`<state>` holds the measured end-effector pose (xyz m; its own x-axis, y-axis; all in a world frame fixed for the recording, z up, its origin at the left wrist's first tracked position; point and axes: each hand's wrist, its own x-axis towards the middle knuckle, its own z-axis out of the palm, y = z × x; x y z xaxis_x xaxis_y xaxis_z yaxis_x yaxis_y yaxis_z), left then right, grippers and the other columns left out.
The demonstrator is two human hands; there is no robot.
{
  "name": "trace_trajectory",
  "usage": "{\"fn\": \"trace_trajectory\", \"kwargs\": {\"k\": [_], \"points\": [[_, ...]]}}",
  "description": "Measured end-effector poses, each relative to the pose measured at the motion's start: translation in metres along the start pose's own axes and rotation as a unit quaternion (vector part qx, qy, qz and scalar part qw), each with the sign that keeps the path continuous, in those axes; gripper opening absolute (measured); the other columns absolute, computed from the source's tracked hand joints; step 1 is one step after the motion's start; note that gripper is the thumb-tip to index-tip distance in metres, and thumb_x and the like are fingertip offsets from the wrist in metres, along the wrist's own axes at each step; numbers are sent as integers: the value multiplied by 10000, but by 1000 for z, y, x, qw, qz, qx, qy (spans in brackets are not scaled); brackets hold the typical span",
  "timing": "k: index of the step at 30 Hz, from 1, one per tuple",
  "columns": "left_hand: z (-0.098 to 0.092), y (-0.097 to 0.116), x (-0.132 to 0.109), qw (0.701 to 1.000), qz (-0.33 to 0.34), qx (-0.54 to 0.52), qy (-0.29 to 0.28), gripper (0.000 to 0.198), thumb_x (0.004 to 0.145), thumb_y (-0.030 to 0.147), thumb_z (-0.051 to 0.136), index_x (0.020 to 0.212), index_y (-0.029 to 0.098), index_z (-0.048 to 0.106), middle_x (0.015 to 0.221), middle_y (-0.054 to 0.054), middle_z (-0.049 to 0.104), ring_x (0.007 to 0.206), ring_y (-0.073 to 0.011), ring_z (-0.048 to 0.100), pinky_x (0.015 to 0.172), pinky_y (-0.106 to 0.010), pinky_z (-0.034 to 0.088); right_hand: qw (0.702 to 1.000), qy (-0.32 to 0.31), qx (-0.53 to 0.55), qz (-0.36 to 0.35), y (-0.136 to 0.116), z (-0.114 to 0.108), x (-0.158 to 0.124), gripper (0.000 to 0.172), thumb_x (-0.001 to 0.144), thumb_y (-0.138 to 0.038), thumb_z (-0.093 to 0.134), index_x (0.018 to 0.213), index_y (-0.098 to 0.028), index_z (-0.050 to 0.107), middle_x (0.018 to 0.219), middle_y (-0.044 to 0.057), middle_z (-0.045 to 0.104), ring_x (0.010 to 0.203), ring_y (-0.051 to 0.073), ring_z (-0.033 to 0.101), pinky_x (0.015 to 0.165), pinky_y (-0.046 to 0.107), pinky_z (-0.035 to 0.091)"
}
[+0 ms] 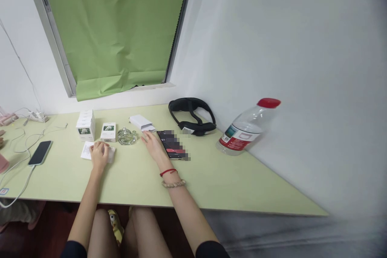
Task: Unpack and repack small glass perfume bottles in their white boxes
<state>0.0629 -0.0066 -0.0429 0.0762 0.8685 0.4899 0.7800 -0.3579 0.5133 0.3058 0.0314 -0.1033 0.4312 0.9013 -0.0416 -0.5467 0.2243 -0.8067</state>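
My left hand (99, 156) is on a flat white sheet (87, 150) on the desk, its fingers bent and close together over it. A white carton with a flower picture (108, 132) stands just beyond. My right hand (153, 145) has its fingers apart, with the fingertips by the near end of a white box (140, 122) lying on its side; whether they touch it is unclear. Right beside this hand lies a dark phone (171, 145) with its screen lit and partly pixelated. Between the hands sits a clear glass ornament (126, 136).
A row of white cartons (86, 125) stands at the left. Farther left are a charging phone (40, 153), white cables, a power strip (38, 117) and part of another person. A black headset strap (192, 116) and a red-capped bottle (242, 131) are near the right wall.
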Motion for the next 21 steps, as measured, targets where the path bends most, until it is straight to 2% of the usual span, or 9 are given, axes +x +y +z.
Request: {"fn": "trace_trajectory", "kwargs": {"k": [3,10,13,18,21], "points": [[0,0,0,1000,2,1,-1,271,919,197,398,789,214,635,956,-61,691,1034,-226,589,958,-432,315,999,10,22,39,-3,6,-6,193,671,-264,692,833,-204,606,1135,49,641,1189,196,572,911,294,542],[-1,1,-1,1000,-2,3,-6,271,926,191,400,799,208,639,959,-48,688,1036,-219,592,942,-418,315,997,25,38,57,-12,9,-11,282,656,-211,726,908,-220,600,1197,36,641,1193,190,585,910,287,541],[-1,2,-1,1000,2,1,-8,267,922,183,405,794,207,638,957,-52,688,1030,-218,594,934,-415,317,996,18,36,76,-13,8,-11,315,654,-197,731,944,-224,609,1164,47,662,1182,197,600,890,285,550],[-2,2,-2,1000,18,-16,2,261,922,180,409,804,204,640,961,-48,693,1013,-206,601,913,-399,321,996,11,19,84,-11,7,-12,237,690,-216,688,906,-203,592,1052,74,696,1093,210,652,772,260,567],[-1,0,-3,999,40,-35,14,270,923,184,398,815,199,645,953,-42,693,980,-193,606,898,-385,327,996,42,-12,77,-12,8,-14,326,699,-206,650,1019,-201,586,1015,55,694,969,184,687,698,223,552]]}}
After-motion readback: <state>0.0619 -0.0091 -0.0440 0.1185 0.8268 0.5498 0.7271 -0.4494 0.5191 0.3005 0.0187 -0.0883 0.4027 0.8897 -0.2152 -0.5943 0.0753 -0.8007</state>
